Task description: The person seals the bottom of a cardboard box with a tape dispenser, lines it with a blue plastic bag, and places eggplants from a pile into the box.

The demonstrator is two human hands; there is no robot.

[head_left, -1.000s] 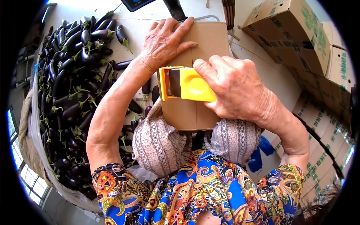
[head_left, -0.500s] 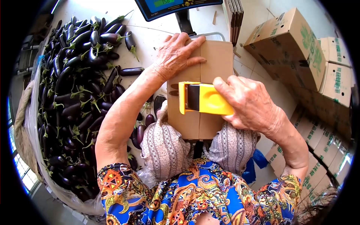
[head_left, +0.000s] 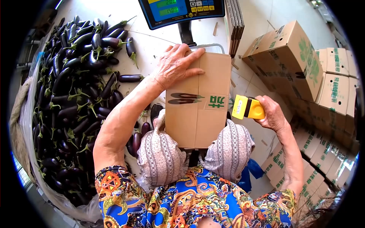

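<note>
A closed cardboard box (head_left: 182, 123) with printed eggplants and a green character stands between my knees, on a scale's tray (head_left: 215, 48). My left hand (head_left: 178, 66) lies on the box's far left part, fingers spread. My right hand (head_left: 273, 114) grips a yellow tape dispenser (head_left: 256, 109) with a dark band, held to the right of the box and apart from it. A clear strip of tape on the box cannot be made out.
Many eggplants (head_left: 72, 110) lie heaped on the left. The scale's display (head_left: 182, 12) is at the top. Flattened cardboard (head_left: 234, 26) stands beside it. Printed boxes (head_left: 285, 57) are stacked on the right, with more cartons (head_left: 315, 152) below them.
My right hand has moved right with the dispenser, off the box top, uncovering its print. The box and my left hand appear slightly further left and lower.
</note>
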